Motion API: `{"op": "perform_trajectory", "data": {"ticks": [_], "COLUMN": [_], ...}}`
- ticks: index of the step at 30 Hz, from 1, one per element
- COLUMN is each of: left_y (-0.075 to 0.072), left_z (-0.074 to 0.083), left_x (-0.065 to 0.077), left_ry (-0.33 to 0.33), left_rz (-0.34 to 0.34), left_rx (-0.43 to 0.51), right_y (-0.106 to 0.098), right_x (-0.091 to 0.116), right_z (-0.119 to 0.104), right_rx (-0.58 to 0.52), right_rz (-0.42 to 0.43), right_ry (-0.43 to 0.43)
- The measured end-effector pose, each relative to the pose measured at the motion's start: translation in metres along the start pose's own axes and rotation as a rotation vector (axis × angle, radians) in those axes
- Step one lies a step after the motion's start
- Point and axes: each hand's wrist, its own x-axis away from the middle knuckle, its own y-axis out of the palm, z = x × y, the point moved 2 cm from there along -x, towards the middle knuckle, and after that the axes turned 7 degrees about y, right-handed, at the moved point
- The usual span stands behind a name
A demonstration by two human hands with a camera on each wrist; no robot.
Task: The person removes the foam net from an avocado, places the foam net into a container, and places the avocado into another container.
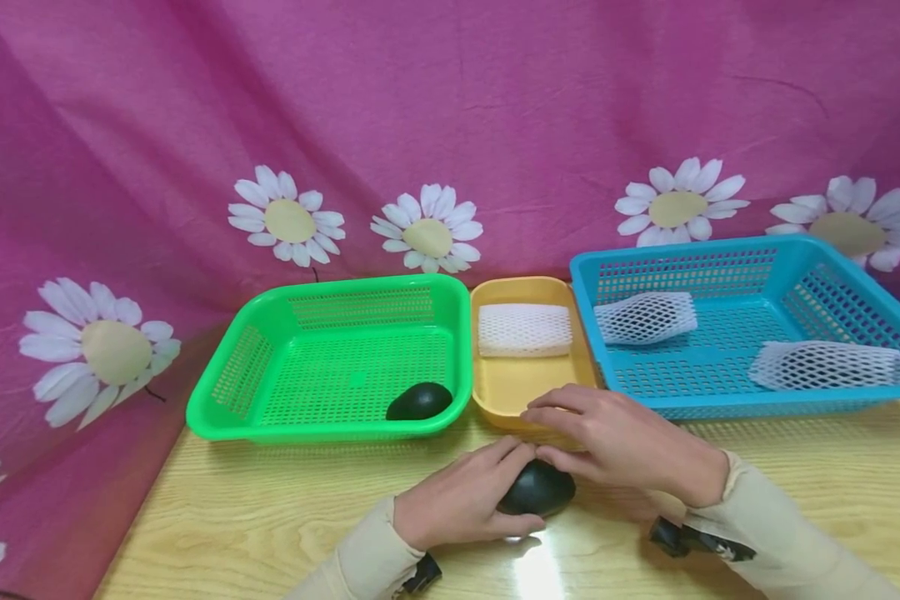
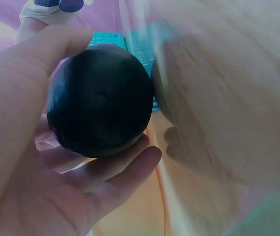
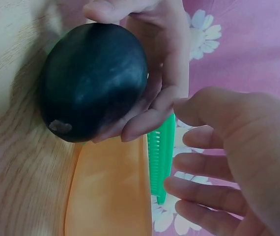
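A dark, smooth avocado [image 1: 537,488] is held just over the near part of the table, in front of the yellow tray. My left hand [image 1: 474,492] grips it from the left; in the left wrist view the thumb and fingers curl around the avocado [image 2: 100,101]. To the right of it is my right hand [image 1: 622,437], its thumb close to the left fingers. In the right wrist view the right hand [image 3: 243,157] has loosely bent fingers with nothing between them. A pale stem scar shows on the avocado [image 3: 93,81].
A green basket [image 1: 330,435] at the left holds another dark avocado [image 1: 420,402]. The yellow tray [image 1: 521,400] between the baskets contains white foam nets [image 1: 525,330]. Two foam net sleeves lie in the blue basket [image 1: 720,404] at the right. A flowered curtain [image 1: 450,100] hangs behind.
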Motion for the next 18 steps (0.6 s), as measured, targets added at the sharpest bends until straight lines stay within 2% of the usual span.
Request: {"op": "perform_trajectory", "data": {"ticks": [9, 18], "left_y": [0.0015, -0.0046], "left_z": [0.0001, 0.0008], "left_x": [-0.0016, 0.0041], "left_ry": [0.003, 0.039], "left_rz": [-0.039, 0.038], "left_rx": [-0.002, -0.037], "right_y": [-0.0009, 0.0001], "right_x": [0.0001, 0.0004], "right_z": [0.0013, 0.0021], "right_rx": [-0.01, -0.023], "right_rz": [-0.052, -0.039], "right_ry": [0.038, 0.028]}}
